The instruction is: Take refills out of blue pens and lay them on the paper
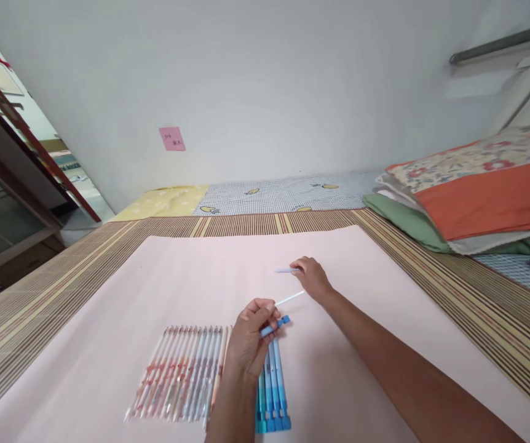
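Observation:
My left hand is closed above the rows of pens. Its fingers hold a blue pen barrel with a darker blue end, and a thin white refill that points up to the right. Farther out, my right hand pinches a pale blue pen piece pointing left, apart from the refill. Several clear pens with reddish and grey patterns lie side by side to the left of my left forearm. Just right of that forearm is a row of blue pens, partly hidden by it.
A pale pink sheet lies under the pens on a striped mat. Folded bedding is piled at the right. A white wall with a pink note stands behind. Patterned cloth runs along its foot.

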Motion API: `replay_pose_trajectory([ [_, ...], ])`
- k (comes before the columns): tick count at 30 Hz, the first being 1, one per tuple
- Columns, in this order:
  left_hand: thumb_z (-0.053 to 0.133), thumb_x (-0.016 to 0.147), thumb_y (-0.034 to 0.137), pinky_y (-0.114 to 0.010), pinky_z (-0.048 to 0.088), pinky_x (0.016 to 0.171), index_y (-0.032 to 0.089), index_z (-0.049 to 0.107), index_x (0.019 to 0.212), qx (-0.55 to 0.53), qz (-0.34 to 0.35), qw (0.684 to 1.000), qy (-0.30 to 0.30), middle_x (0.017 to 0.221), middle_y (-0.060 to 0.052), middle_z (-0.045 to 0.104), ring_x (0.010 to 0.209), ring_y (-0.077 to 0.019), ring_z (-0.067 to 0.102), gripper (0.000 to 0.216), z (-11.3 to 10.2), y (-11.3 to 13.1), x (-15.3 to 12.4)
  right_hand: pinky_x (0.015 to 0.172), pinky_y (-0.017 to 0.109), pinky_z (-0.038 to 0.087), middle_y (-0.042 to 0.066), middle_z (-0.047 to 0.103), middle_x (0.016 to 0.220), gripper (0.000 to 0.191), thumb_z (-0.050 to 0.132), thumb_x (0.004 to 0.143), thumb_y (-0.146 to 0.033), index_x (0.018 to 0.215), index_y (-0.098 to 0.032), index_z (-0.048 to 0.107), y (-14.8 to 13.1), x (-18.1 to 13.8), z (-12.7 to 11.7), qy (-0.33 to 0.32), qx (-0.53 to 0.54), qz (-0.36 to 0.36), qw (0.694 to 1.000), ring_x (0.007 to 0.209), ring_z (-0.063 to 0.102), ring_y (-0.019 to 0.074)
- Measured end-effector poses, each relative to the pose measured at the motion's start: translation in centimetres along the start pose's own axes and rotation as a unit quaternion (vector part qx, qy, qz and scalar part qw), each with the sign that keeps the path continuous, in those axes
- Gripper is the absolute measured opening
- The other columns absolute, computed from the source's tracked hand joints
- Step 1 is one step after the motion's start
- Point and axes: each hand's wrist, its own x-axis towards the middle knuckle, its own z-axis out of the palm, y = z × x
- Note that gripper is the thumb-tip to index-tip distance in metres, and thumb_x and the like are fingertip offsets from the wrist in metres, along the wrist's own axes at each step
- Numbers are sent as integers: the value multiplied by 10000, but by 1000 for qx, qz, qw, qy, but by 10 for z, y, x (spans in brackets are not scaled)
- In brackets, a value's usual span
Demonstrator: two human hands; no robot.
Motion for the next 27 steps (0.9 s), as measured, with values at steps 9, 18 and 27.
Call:
replay_pose_trajectory([
  [9,891,672,357,-200,451,561,154,668,767,10,-1,1000,-9,703,-6,653,562,-80,516,316,2,-4,1,869,354,441,64,711,942,128,653,849,-116,845,-219,729,-2,4,2,-20,-87,-31,996,912,581,236],
  [18,898,658,365,-220,477,577,158,673,777,11,1,1000,-7,704,3,645,558,-81,529,328,2,-4,2,898,333,455,63,717,993,177,642,842,-81,915,-209,740,4,4,-1,-28,-90,-39,995,957,600,223],
  [27,898,660,363,-201,466,559,157,670,765,8,-2,1000,0,693,0,647,561,-77,521,324,2,-6,3,890,338,446,62,702,979,183,628,855,-70,879,-220,730,0,5,-2,-36,-95,-42,994,955,591,231],
])
